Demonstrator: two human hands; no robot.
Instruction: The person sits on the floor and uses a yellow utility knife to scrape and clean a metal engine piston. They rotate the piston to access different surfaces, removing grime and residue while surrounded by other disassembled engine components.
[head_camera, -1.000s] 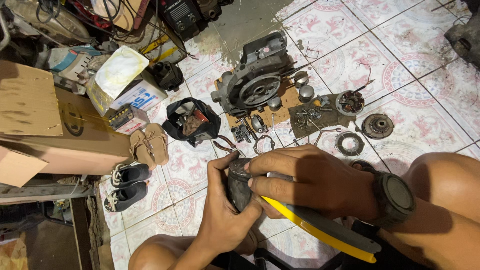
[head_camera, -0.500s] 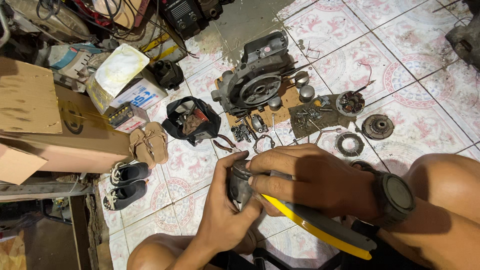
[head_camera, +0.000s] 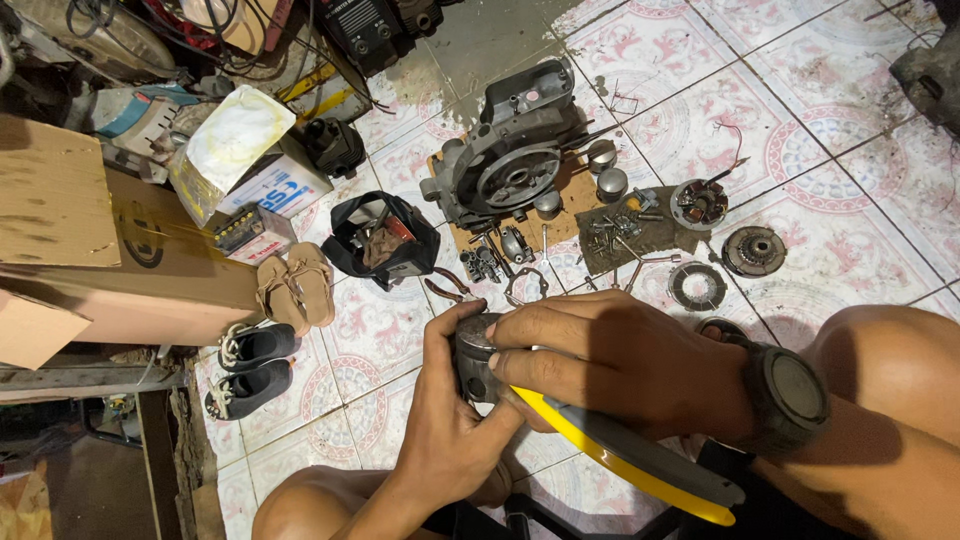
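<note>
My left hand (head_camera: 440, 420) grips a dark metal cylinder, a piston-like part (head_camera: 472, 362), from below and the left. My right hand (head_camera: 610, 360), with a black wristwatch (head_camera: 790, 395), closes over the part's right side and holds a tool with a yellow and grey handle (head_camera: 640, 460) whose working end is hidden against the part. Both hands hover above the patterned tile floor, between my bare knees.
A grey engine casing (head_camera: 510, 150) lies on cardboard with bolts, caps and round clutch parts (head_camera: 752, 250) around it. A black tool bag (head_camera: 380, 240), sandals (head_camera: 295, 288), dark shoes (head_camera: 250, 365), cardboard boxes (head_camera: 130, 270) and tools crowd the left side.
The hands and the held part have barely shifted. The view has drifted slightly, and the yellow-handled tool sits a little lower and more to the left.
</note>
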